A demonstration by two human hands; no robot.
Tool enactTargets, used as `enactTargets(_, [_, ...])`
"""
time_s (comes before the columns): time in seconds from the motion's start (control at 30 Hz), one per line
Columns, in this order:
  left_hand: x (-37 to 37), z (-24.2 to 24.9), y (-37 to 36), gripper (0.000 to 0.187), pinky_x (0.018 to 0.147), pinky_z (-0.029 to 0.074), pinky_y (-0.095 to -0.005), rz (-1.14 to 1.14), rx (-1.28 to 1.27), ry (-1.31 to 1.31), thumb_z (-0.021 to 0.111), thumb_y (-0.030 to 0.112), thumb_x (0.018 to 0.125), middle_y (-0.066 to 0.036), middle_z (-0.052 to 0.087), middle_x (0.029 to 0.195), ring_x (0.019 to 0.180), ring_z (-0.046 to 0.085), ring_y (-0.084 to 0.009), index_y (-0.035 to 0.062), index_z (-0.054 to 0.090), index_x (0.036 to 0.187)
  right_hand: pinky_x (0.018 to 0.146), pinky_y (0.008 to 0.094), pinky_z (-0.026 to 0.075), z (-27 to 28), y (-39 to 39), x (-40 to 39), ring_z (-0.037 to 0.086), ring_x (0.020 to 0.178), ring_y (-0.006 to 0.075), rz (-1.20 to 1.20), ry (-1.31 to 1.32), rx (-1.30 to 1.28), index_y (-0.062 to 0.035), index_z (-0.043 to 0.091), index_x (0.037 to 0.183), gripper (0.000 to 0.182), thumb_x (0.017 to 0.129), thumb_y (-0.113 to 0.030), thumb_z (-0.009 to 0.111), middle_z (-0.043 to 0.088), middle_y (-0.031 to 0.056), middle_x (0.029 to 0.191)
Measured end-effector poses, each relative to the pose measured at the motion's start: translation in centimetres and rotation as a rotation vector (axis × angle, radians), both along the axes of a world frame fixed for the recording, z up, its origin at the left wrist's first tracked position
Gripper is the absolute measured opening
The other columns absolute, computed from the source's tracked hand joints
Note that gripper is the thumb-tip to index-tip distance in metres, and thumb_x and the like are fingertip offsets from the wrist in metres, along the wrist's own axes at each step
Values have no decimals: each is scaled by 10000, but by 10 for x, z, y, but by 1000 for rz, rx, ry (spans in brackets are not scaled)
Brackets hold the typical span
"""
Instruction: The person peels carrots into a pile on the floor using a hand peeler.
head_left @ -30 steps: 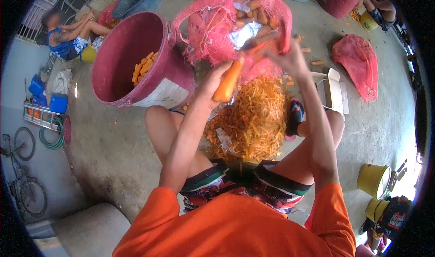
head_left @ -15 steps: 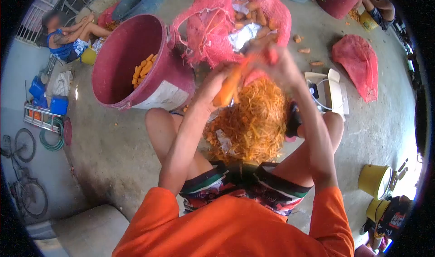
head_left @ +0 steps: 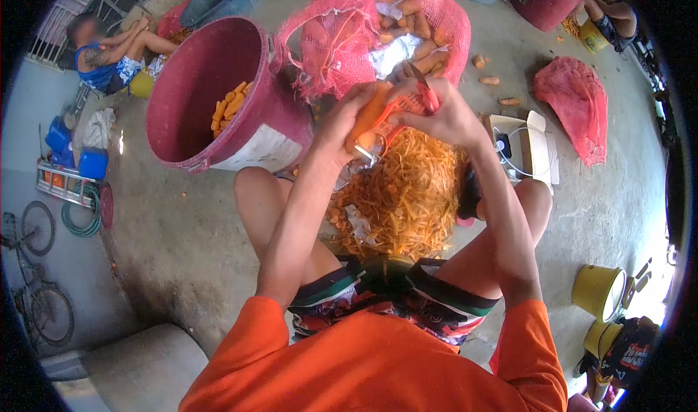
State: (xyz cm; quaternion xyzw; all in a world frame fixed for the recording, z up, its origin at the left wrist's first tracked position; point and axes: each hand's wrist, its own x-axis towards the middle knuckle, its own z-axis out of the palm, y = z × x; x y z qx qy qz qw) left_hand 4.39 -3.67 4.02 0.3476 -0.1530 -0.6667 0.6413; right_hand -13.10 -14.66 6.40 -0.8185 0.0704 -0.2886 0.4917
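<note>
My left hand (head_left: 343, 125) is wrapped round a carrot (head_left: 369, 118), which slants between my two hands above the peelings. In my right hand (head_left: 447, 114) is an orange peeler (head_left: 396, 112), whose metal head (head_left: 369, 152) lies at the carrot's lower end. A red-handled blade (head_left: 423, 83), apparently a knife, also sticks up from the right fist. Below both hands, a heap of carrot peelings (head_left: 414, 201) rises between my legs. Just beyond, a pink mesh sack (head_left: 327, 41) lies open with unpeeled carrots (head_left: 422, 27) inside.
At the left stands a big maroon tub (head_left: 196, 63) holding peeled carrots (head_left: 234, 107). To the right are an open cardboard box (head_left: 534, 139), an empty-looking pink sack (head_left: 574, 107) and a yellow bucket (head_left: 598, 292). Two other people sit farther off; loose carrots (head_left: 491, 81) lie on the floor.
The right hand and peeler have moved down toward me along the carrot, bringing the peeler's head to its near end. My left hand still grips the carrot.
</note>
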Motion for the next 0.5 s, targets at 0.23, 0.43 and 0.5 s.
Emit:
enactTargets(0.23, [5, -23, -14, 303, 684, 576, -276, -83, -77, -15, 606, 274, 1034, -69, 667, 1008, 842, 675, -148, 54, 571, 1239, 844, 322, 555, 0, -15, -2, 698, 921, 147, -36, 53, -126, -11, 712, 1091, 282, 833, -66, 811, 756, 92, 1032])
enactTargets(0.43, [21, -15, -5, 282, 651, 596, -294, -242, -198, 62, 563, 270, 1053, -69, 663, 1009, 836, 683, -163, 41, 570, 1218, 799, 318, 563, 2, 1, -2, 690, 881, 141, -44, -1, -113, -21, 696, 1103, 289, 840, -58, 810, 743, 69, 1018])
enactTargets(0.5, [8, -14, -5, 279, 592, 588, -265, 30, -23, -22, 541, 270, 1062, -70, 666, 1017, 829, 686, -171, 56, 575, 1239, 785, 315, 565, 4, 7, -1, 678, 863, 134, 24, 5, -14, -23, 686, 1091, 268, 851, -54, 802, 729, 58, 1000])
